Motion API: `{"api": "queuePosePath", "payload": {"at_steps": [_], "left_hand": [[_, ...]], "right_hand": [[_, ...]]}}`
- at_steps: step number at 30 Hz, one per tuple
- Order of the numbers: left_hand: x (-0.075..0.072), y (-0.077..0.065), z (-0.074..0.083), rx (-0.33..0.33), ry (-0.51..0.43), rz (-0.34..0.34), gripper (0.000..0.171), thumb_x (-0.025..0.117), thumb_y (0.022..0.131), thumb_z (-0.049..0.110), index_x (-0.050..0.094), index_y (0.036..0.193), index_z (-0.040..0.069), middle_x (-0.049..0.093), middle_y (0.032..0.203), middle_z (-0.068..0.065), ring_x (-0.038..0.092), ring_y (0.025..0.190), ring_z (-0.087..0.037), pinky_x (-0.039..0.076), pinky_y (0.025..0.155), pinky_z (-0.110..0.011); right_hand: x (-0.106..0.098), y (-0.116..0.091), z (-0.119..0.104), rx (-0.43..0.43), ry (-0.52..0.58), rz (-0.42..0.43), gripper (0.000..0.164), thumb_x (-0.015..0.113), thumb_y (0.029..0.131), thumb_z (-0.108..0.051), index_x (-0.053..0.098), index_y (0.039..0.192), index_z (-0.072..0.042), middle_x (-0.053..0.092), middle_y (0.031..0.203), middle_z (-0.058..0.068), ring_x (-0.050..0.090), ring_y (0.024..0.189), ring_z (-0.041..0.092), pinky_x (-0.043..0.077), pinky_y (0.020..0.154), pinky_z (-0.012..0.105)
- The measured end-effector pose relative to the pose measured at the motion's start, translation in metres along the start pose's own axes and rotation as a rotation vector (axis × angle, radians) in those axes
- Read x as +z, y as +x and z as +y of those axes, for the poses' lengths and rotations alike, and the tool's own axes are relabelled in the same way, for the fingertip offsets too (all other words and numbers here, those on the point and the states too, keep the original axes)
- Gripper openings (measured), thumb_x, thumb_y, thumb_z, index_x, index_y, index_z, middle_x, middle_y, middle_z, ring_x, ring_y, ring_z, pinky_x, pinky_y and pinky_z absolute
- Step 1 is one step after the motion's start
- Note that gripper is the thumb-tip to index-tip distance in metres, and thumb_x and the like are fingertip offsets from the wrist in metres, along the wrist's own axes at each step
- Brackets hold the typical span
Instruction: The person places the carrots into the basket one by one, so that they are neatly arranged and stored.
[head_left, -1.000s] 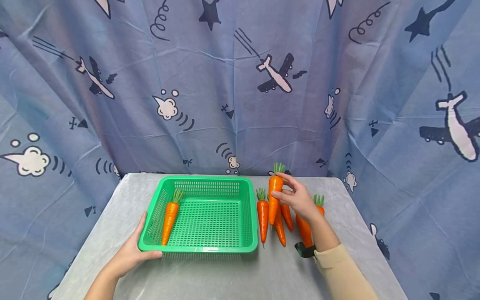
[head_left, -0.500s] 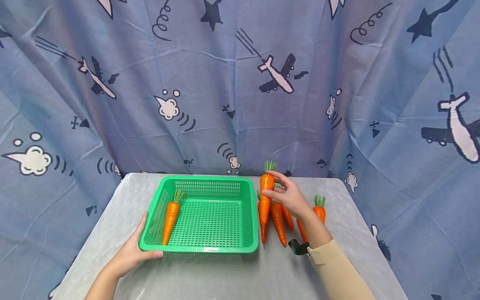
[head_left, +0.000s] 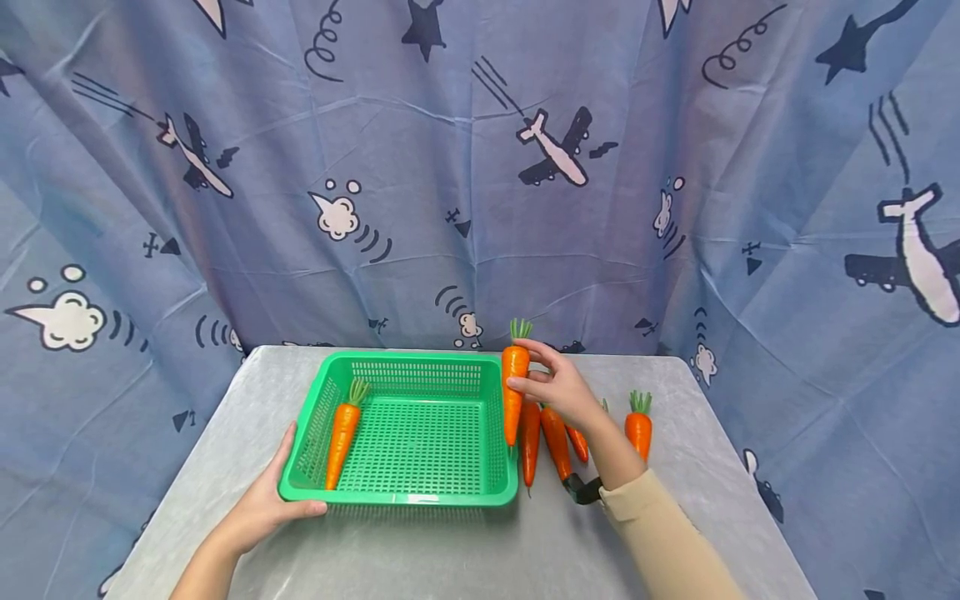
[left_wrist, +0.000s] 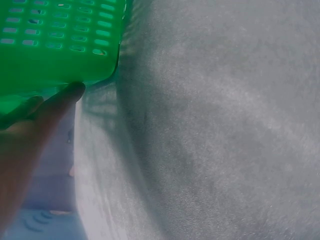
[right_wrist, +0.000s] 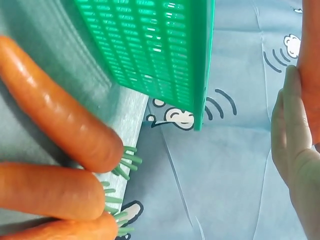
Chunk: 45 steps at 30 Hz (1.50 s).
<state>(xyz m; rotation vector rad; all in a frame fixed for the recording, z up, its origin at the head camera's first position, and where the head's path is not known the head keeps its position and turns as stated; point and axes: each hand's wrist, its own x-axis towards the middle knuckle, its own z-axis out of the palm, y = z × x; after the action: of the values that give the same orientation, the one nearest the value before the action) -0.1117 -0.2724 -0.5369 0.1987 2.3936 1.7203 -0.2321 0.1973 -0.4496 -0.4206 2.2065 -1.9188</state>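
Observation:
In the head view, my right hand [head_left: 557, 390] pinches an orange carrot [head_left: 513, 400] with green stem stubs. The carrot hangs upright, tip down, over the right rim of a green perforated basket [head_left: 420, 500]. Part of that carrot [right_wrist: 311, 90] and my fingers show at the right edge of the right wrist view. My left hand [head_left: 261, 498] holds the basket's near left corner, thumb along the front rim and fingers at the left side. One carrot [head_left: 342, 442] lies inside the basket, along its left wall.
Several carrots [head_left: 555, 437] lie on the grey table [head_left: 390, 558] right of the basket, partly hidden by my right arm. Another carrot [head_left: 638, 430] lies farther right. A blue patterned curtain [head_left: 420, 208] stands behind the table.
My right hand has carried its carrot leftward, from above the carrots on the table to the basket's right rim. My left hand and the basket have stayed in place.

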Motion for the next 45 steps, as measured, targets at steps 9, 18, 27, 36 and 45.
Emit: {"api": "queuePosePath", "payload": {"at_steps": [9, 18, 27, 36, 45], "left_hand": [[-0.001, -0.001, -0.001, -0.037, 0.033, 0.009, 0.130, 0.086, 0.079, 0.009, -0.011, 0.161, 0.039, -0.003, 0.169, -0.018, 0.034, 0.139, -0.013, 0.040, 0.094, -0.011], [0.001, -0.001, -0.004, -0.013, 0.043, 0.012, 0.131, 0.086, 0.078, 0.009, -0.011, 0.161, 0.036, -0.002, 0.169, -0.019, 0.032, 0.138, -0.008, 0.038, 0.094, -0.009], [0.001, -0.002, -0.003, -0.009, 0.027, 0.008, 0.130, 0.086, 0.079, 0.008, -0.011, 0.161, 0.035, -0.002, 0.168, -0.022, 0.038, 0.129, 0.003, 0.041, 0.092, -0.012], [0.001, 0.000, -0.007, 0.015, 0.019, 0.012, 0.130, 0.085, 0.078, 0.005, -0.009, 0.161, 0.037, -0.003, 0.169, -0.018, 0.031, 0.128, 0.015, 0.036, 0.094, -0.008], [0.002, -0.001, -0.003, 0.026, 0.025, 0.013, 0.130, 0.086, 0.078, 0.005, -0.009, 0.161, 0.036, -0.001, 0.168, -0.020, 0.033, 0.128, 0.013, 0.037, 0.094, -0.008]], "right_hand": [[0.012, 0.009, -0.002, -0.017, 0.030, -0.020, 0.063, 0.077, 0.091, -0.018, 0.050, 0.148, -0.024, 0.045, 0.147, 0.015, 0.068, 0.111, 0.029, 0.059, 0.082, 0.045], [0.029, 0.019, -0.008, 0.004, 0.074, -0.060, 0.061, 0.077, 0.091, -0.013, 0.050, 0.145, -0.020, 0.045, 0.145, 0.018, 0.070, 0.103, 0.028, 0.060, 0.079, 0.046], [0.046, 0.031, -0.013, 0.005, 0.103, -0.067, 0.058, 0.076, 0.090, -0.009, 0.052, 0.142, -0.019, 0.047, 0.143, 0.017, 0.071, 0.101, 0.029, 0.060, 0.077, 0.048], [0.063, 0.039, -0.015, -0.023, 0.090, -0.090, 0.059, 0.076, 0.090, -0.006, 0.049, 0.143, -0.011, 0.049, 0.136, 0.021, 0.071, 0.097, 0.028, 0.060, 0.074, 0.047], [0.079, 0.048, -0.015, 0.005, 0.107, -0.104, 0.058, 0.082, 0.085, -0.010, 0.057, 0.136, -0.020, 0.048, 0.137, 0.018, 0.072, 0.094, 0.030, 0.057, 0.075, 0.059]]}}
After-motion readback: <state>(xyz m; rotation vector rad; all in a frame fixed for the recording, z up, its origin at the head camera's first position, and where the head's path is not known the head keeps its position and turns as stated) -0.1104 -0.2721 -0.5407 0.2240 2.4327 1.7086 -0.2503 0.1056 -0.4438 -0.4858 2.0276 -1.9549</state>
